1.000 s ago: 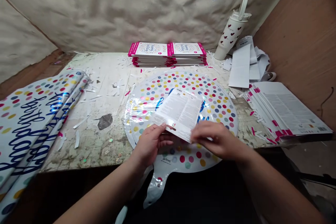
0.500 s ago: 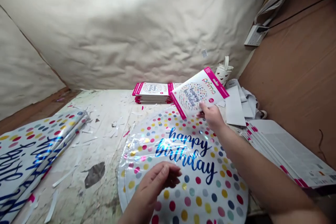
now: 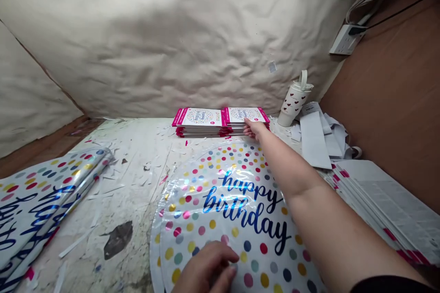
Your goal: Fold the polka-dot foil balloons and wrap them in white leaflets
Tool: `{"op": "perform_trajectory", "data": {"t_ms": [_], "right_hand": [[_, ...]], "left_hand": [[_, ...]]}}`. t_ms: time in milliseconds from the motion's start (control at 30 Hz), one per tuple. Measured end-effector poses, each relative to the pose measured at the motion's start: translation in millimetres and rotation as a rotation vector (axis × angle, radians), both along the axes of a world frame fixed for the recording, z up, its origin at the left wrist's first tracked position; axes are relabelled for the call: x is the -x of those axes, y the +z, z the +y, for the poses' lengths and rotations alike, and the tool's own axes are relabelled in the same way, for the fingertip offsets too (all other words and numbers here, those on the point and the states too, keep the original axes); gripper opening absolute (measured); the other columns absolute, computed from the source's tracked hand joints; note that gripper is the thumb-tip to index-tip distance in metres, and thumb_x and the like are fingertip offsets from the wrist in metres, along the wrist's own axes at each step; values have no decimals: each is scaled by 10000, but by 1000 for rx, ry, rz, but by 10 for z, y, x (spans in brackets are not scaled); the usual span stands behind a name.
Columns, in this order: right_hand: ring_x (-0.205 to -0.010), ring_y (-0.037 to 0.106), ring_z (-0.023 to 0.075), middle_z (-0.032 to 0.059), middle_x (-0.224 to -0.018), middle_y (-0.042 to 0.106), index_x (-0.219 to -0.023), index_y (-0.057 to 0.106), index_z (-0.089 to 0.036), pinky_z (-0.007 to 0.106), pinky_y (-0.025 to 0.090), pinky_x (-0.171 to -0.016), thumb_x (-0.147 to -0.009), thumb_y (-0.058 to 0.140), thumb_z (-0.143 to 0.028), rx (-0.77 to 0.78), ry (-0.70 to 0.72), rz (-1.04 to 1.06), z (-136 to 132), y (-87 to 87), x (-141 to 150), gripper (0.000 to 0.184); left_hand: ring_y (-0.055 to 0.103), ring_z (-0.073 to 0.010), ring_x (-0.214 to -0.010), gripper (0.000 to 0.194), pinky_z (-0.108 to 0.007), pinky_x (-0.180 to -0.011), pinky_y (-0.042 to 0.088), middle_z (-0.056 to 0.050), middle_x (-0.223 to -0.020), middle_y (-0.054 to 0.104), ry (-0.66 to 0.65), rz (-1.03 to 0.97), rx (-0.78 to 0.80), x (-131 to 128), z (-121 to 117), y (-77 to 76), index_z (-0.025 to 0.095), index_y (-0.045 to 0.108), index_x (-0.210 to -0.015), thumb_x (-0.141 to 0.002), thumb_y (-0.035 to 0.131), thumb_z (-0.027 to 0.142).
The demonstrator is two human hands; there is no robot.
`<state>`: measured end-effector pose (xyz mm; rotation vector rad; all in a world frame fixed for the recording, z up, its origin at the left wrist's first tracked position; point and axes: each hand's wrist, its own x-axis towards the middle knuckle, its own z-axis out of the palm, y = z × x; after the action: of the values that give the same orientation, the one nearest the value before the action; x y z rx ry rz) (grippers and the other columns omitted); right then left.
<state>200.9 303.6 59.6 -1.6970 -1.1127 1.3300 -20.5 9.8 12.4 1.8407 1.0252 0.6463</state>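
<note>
At the back of the table, my right hand [image 3: 255,129] grips the front edge of a pink-and-white balloon packet [image 3: 237,113], fingertip on top and other fingers curled below. That packet lies flat on the right-hand stack. Beside it stands a second stack of the same packets [image 3: 202,117]. My left hand [image 3: 209,265] hovers low over or rests on a round foil balloon [image 3: 240,233], holding nothing, fingers loosely bent and apart from the thumb. This flat balloon is white with coloured dots and blue "happy birthday" lettering. I cannot tell whether the left hand touches it.
More dotted foil balloons [image 3: 41,210] lie folded at the left. To the right are a white tumbler with hearts [image 3: 293,103], loose white cards [image 3: 314,139] and a row of packets [image 3: 388,206]. Paper scraps [image 3: 80,238] litter the table. A socket [image 3: 348,39] is on the right wall.
My right hand has moved the packet from the air above the balloon back and down onto the right-hand stack. My left hand has dropped slightly nearer to me.
</note>
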Motion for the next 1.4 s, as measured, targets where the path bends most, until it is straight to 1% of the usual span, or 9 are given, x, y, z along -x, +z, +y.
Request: {"op": "perform_trajectory", "data": {"t_ms": [167,267,400,500,700,867,1033,1167,1400], "right_hand": [[-429,499,87,22,-519,568,-704,601,-103,197,350,-413,-857,508,-427,8,176,-141,-625,34,-165,370],[-491,545,100,9,-579,626,-676,647,-139,197,367,-457,-725,693,-289,-23,459,-213,-1442,80,-313,165],[-686,603,127,1,-790,667,-860,700,-228,214,435,-606,-765,635,-326,-285,1084,-405,-2599,34,-482,151],[-790,597,152,14,-908,637,-1011,654,-249,226,455,-668,-688,702,-404,-364,1139,-425,-3117,-101,-492,361],[-872,573,180,36,-961,620,-1048,602,-228,270,449,-746,-772,610,-441,-382,1016,-472,-3222,-161,-288,349],[-660,554,126,-11,-686,601,-730,623,-181,225,418,-623,-806,561,-251,-359,896,-394,-3107,-215,-188,121],[-635,538,114,-14,-649,565,-635,580,-167,217,412,-596,-762,623,-259,-386,680,-267,-3179,-225,-284,163],[-757,585,140,29,-776,632,-788,641,-182,249,457,-693,-779,526,-135,-585,704,-295,-3448,-286,-295,125],[-1152,472,368,181,-1263,522,-1208,543,-131,516,380,-943,-661,651,-286,-418,724,-966,-3747,-368,-593,579]], "left_hand": [[563,-260,-1012,207,-380,-884,424,-99,-1112,631,-354,266,-758,-348,-269,-256,221,594,-1037,-853,499,222],[592,-232,-809,178,-345,-732,459,-123,-896,664,-439,342,-842,-437,-510,-292,144,607,-962,-839,478,163],[545,-172,-637,103,-259,-569,415,-65,-688,617,-417,354,-515,-439,-557,-139,145,595,-713,-759,518,95],[540,-137,-621,107,-211,-548,389,-7,-663,600,-253,314,93,-415,-323,32,157,583,-640,-720,612,221],[488,-110,-538,221,-196,-502,352,36,-586,557,-253,232,525,-472,118,239,163,587,-724,-722,579,384],[559,-165,-634,82,-231,-530,375,-4,-690,611,-256,530,7,-419,17,423,188,566,-767,-751,489,211],[594,-257,-956,322,-371,-790,457,-99,-1049,643,-120,879,-363,335,-51,609,196,565,-1092,-801,429,164],[291,-298,-1313,741,-466,-1053,267,-95,-1433,339,-206,739,-534,686,-63,422,206,225,-1412,-775,568,364],[378,-214,-1276,449,-389,-1055,323,3,-1358,450,-436,592,-591,590,-215,-158,313,491,-1270,-863,411,142]]}}
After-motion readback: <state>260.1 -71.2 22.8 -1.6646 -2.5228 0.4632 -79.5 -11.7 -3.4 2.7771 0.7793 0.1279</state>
